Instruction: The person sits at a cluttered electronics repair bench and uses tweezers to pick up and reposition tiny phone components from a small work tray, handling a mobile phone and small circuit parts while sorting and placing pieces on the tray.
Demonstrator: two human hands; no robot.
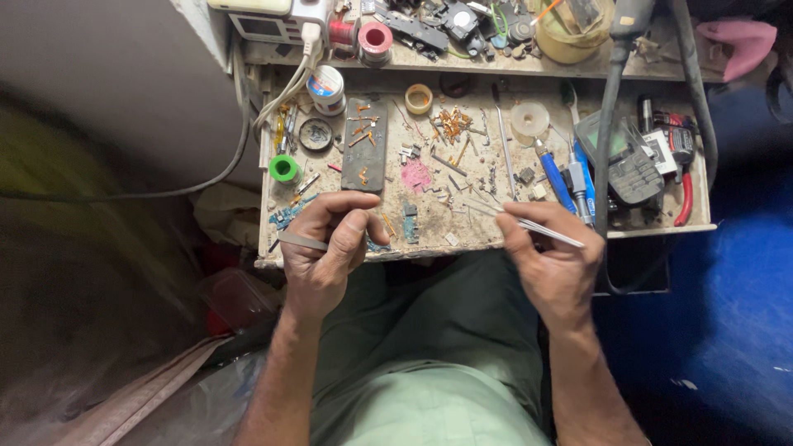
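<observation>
Nearest, left hand (324, 248) fingers pinching a thin grey strip (302, 241) at the worktop (487, 235) front edge | right hand (552, 263) fingers pressed on metal tweezers (529, 225), tips pointing left | farther: dark phone panel (364, 144), green tape roll (283, 168), multimeter (621, 157)

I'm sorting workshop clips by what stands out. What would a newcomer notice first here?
First, the two hands at the near edge of the cluttered workbench: the left hand pinches a small flat grey strip, while the right hand holds thin metal tweezers. Behind them, a dark phone lies among scattered orange bits, with a green tape roll at the left and red-handled pliers at the right.
</observation>
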